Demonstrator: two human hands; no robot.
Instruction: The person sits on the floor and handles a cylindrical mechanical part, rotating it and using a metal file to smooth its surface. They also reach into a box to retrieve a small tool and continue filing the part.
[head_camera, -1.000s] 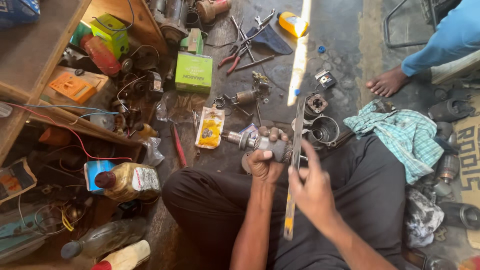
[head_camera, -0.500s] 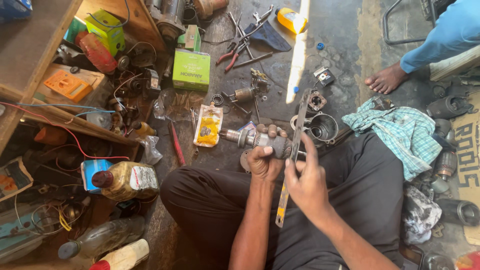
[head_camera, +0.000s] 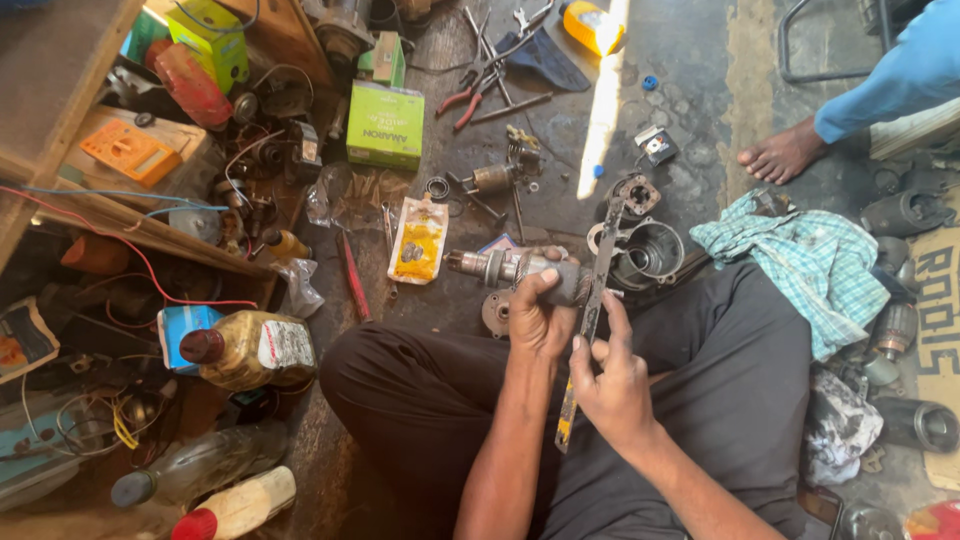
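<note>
I sit cross-legged on a workshop floor. My left hand (head_camera: 538, 318) grips a cylindrical metal motor part (head_camera: 500, 267) with a shaft pointing left, held above my knee. My right hand (head_camera: 612, 380) holds a long flat metal blade (head_camera: 592, 300), like a hacksaw blade, standing nearly upright against the right end of the motor part. Its lower end has a yellow tip below my palm.
A round metal housing (head_camera: 650, 250) lies just beyond the hands. A checked cloth (head_camera: 810, 265) lies to the right, a yellow sachet (head_camera: 420, 240), green box (head_camera: 385, 125) and pliers (head_camera: 470, 95) ahead. An oil bottle (head_camera: 250, 350) stands left. Another person's bare foot (head_camera: 780, 152) rests far right.
The blade has slid downward along the motor part and my right hand has shifted lower on it. My left hand keeps its grip on the part.
</note>
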